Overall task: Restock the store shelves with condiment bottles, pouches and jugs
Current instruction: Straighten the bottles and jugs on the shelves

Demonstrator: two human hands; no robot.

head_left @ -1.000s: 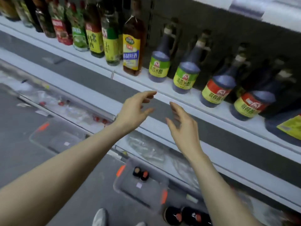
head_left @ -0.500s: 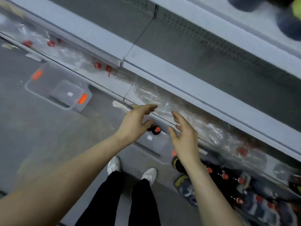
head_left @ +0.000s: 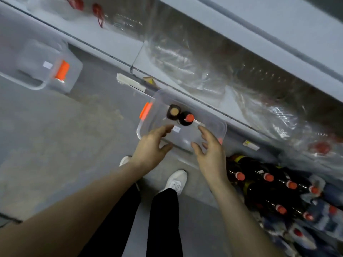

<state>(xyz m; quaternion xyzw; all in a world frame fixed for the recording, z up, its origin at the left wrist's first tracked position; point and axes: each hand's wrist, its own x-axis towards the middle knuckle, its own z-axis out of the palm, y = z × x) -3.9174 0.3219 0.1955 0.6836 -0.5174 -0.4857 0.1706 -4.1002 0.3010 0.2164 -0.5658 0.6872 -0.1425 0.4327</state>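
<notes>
Grey floor (head_left: 55, 136) and lower shelf (head_left: 241, 25) now fill the view, replacing the stocked upper shelf. Clear bin (head_left: 223, 127) holds two bottles (head_left: 185, 118). Left hand (head_left: 150, 151) and right hand (head_left: 211, 156), fingers spread and empty, have descended above it; the next pickup is probably imminent.
</notes>
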